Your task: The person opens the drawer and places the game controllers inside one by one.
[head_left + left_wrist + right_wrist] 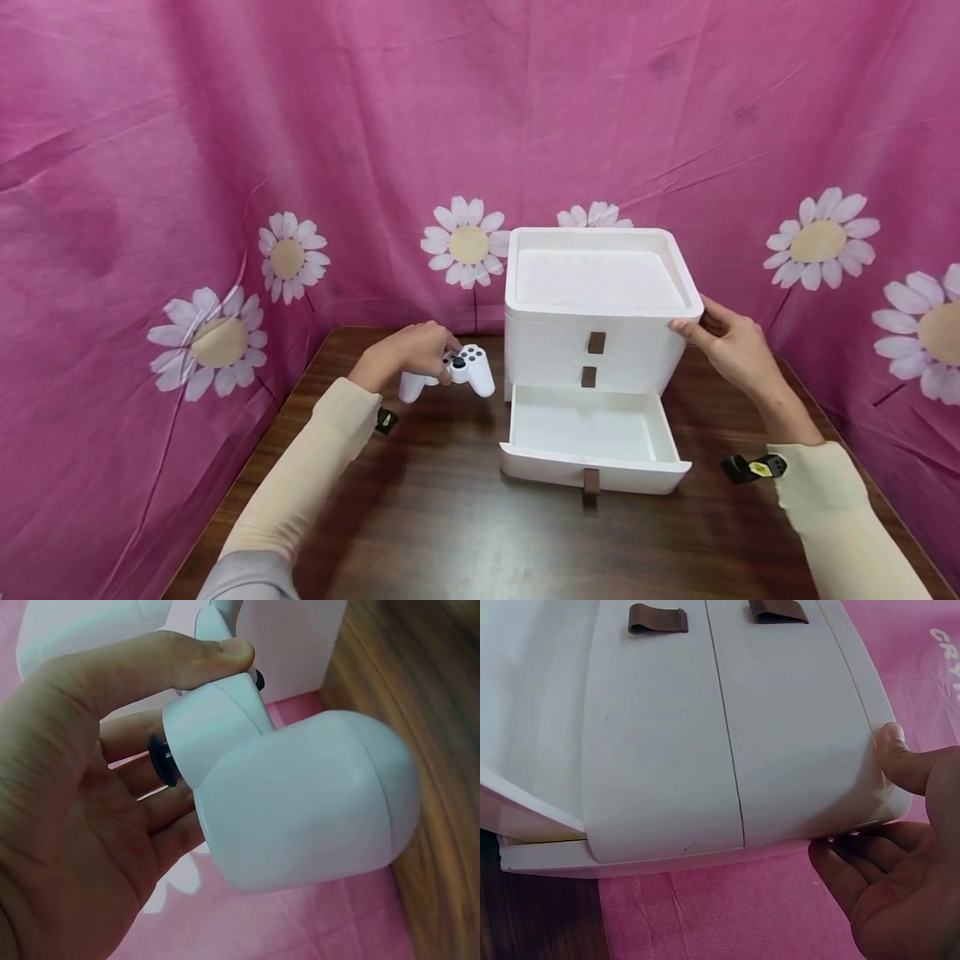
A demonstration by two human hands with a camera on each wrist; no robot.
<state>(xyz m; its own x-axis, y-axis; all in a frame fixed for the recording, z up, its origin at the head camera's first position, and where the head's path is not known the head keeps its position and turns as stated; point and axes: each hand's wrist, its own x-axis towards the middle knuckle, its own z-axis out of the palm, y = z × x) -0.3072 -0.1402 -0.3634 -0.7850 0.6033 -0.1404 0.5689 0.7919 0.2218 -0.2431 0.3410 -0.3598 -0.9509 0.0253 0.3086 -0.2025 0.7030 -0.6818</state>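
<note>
A white game controller is in my left hand, left of a white drawer unit. In the left wrist view, the thumb and fingers hold the controller around its middle, a rounded grip toward the camera. Its black thumbstick faces the palm. My right hand grips the unit's upper right front corner; the right wrist view shows the thumb on the front face and the other fingers against the side. The bottom drawer is pulled out with nothing inside, while the two drawers above it are closed.
Brown tabs serve as pulls on the drawer fronts. The unit's top is a shallow rimmed tray. Everything stands on a dark wooden table, with a pink daisy-print cloth behind and at the sides.
</note>
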